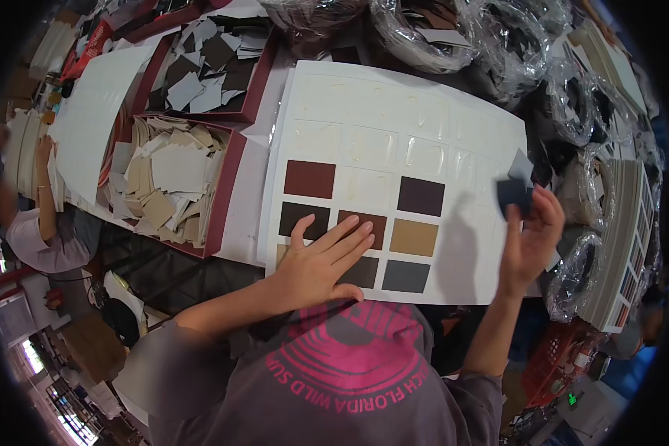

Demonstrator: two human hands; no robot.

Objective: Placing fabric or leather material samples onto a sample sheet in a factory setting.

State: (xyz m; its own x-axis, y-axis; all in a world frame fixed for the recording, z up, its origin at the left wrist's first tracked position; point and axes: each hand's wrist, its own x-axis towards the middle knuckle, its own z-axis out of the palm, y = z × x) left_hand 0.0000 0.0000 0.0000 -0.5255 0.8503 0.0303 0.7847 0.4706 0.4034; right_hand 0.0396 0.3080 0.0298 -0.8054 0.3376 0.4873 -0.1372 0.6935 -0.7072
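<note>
The left hand (321, 260) lay open and flat over rectangular multicoloured swatches (412, 238) on a big white gridded board (383, 149). Around its 3 o'clock edge, the right hand (531, 234) pinched a small dark-blue swatch (512, 195). Under half done, I'd guess: 6-to-9 o'clock was mostly filled, but glossy-smeared cells (425, 115) toward 12 sat bare.
</note>
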